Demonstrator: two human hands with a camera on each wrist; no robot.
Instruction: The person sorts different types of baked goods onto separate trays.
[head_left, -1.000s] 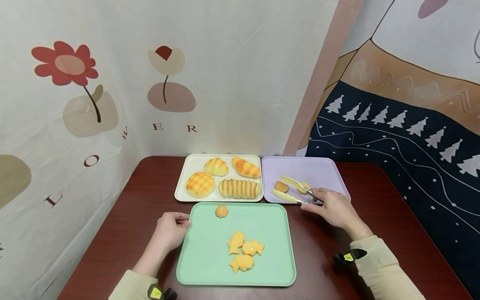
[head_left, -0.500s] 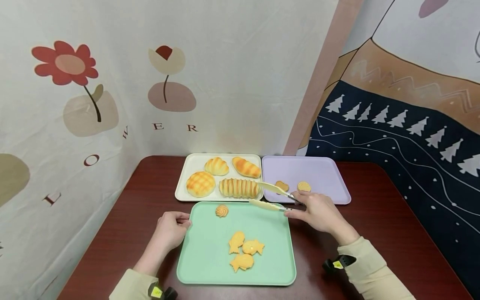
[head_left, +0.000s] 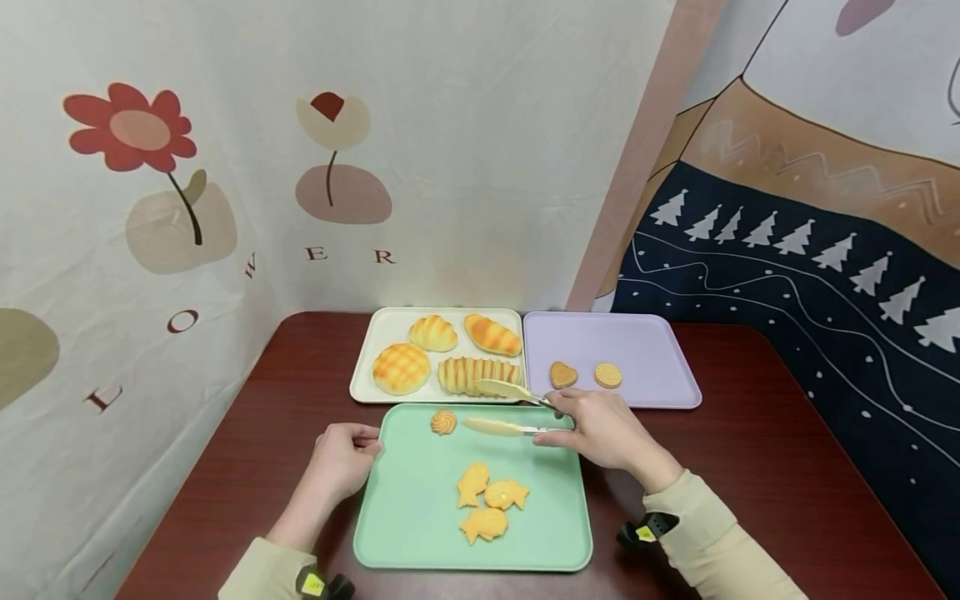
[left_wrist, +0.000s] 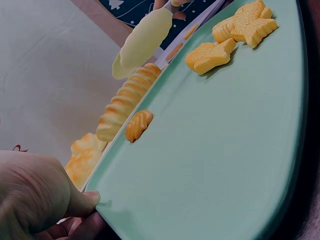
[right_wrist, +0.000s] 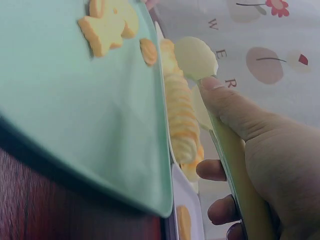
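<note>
My left hand [head_left: 341, 458] pinches the left edge of a green tray [head_left: 412, 525], thumb [left_wrist: 91, 198] on top of the rim and fingers below. In my right hand [head_left: 603, 427] is a pair of tongs [head_left: 491, 427] with pale yellow tips, spread apart with nothing between them. Those tips hang over the tray's back edge, just right of a swirl cookie [head_left: 443, 422]. Three fish-shaped cookies [head_left: 484, 525] lie together near the middle of the tray. One tong tip overlaps a ridged long bread [head_left: 465, 375] in the head view.
Behind the green tray stands a white tray [head_left: 363, 382] with several breads. To its right, a purple tray [head_left: 622, 337] bears a heart-shaped cookie [head_left: 562, 375] and a round cookie [head_left: 607, 375]. All rest on a dark wooden table [head_left: 247, 467] against a printed cloth backdrop [head_left: 465, 167].
My right hand has carried the spread tongs left, from above the purple tray's cookies to the green tray's back edge. Both cookies stay on the purple tray. My left hand has not moved.
</note>
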